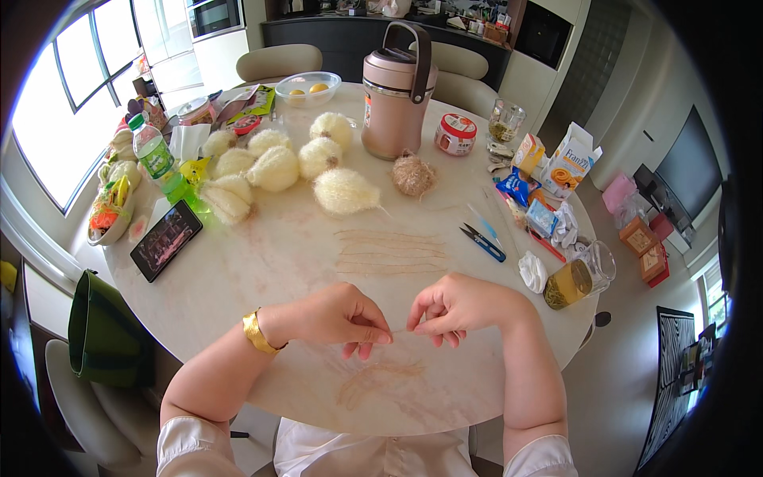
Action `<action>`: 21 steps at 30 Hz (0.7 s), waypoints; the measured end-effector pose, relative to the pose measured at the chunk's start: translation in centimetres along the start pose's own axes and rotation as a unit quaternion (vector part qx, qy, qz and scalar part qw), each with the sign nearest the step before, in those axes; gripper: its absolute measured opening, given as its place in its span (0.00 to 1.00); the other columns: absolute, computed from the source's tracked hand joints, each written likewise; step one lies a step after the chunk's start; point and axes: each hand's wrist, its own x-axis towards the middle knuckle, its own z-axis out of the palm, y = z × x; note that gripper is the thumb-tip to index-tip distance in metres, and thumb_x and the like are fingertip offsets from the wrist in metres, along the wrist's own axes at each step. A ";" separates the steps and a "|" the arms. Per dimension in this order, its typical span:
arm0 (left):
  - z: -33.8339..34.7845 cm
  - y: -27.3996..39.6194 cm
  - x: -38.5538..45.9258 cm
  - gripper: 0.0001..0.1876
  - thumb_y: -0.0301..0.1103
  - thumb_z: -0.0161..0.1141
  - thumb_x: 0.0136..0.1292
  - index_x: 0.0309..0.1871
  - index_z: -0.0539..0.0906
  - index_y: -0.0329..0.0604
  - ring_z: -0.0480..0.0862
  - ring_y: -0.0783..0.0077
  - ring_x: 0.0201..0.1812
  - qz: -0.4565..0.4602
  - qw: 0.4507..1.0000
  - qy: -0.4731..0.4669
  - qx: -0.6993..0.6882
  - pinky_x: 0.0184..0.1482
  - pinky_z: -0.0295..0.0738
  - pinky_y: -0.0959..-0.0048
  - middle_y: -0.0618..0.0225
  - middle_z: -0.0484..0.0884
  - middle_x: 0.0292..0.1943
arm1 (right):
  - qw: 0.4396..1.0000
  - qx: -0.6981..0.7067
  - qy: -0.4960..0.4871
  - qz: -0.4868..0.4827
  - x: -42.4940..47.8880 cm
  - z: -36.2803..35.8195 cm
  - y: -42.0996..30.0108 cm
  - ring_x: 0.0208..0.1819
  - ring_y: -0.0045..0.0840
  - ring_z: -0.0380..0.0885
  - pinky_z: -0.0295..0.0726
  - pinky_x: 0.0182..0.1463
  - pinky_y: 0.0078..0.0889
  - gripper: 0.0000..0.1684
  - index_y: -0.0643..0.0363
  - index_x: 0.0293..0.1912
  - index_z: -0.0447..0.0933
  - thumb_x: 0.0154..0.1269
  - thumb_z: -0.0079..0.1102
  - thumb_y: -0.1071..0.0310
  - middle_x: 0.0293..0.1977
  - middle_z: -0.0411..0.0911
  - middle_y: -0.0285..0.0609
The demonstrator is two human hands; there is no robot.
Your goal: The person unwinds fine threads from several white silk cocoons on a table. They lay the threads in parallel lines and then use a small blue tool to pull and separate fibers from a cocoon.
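Observation:
My left hand (357, 325), below a gold cuff bracelet (256, 331), pinches one end of a short tan yarn strand (400, 331). The other end sits between the thumb and fingertips of my right hand (450, 310). Beneath my hands, a loose bunch of tan strands (381, 378) lies near the table's front edge. Several wavy tan strands (390, 253) are laid out side by side just beyond my hands. Blue-handled thread snips (484, 243) rest to their right. Farther back are a fuzzy brown yarn ball (413, 174) and several cream fuzzy yarn balls (346, 192).
A phone (167, 240) showing a picture leans at the left, near a green-capped bottle (153, 149). A large pink thermos (394, 107) stands at the back. On the right are a glass pitcher of tea (569, 285), crumpled tissue (532, 272) and snack boxes (569, 161) on the marble table (226, 304).

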 end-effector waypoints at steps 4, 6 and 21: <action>-0.6 -0.1 -0.4 0.08 0.32 0.65 0.67 0.42 0.88 0.38 0.77 0.86 0.20 -0.012 0.999 0.002 0.030 0.23 0.71 0.82 0.73 0.82 0.20 | 0.995 -0.080 -0.030 0.056 -0.5 0.4 -0.7 0.19 0.14 0.76 0.73 0.25 0.20 0.13 0.60 0.46 0.82 0.65 0.61 0.64 0.27 0.85 0.37; -1.1 -0.2 -0.7 0.08 0.32 0.65 0.67 0.42 0.88 0.37 0.74 0.86 0.19 -0.002 0.999 0.009 0.033 0.21 0.67 0.82 0.74 0.80 0.19 | 0.989 -0.121 -0.048 0.071 -0.6 0.2 -0.9 0.18 0.14 0.75 0.74 0.26 0.22 0.14 0.58 0.47 0.82 0.64 0.61 0.63 0.28 0.85 0.36; -0.6 0.2 -0.6 0.11 0.35 0.61 0.71 0.46 0.87 0.38 0.69 0.88 0.16 0.066 0.989 0.096 -0.092 0.19 0.61 0.82 0.74 0.78 0.17 | 0.967 0.105 0.119 -0.199 1.2 0.9 0.5 0.32 0.14 0.75 0.77 0.37 0.20 0.14 0.58 0.47 0.84 0.65 0.67 0.63 0.38 0.84 0.34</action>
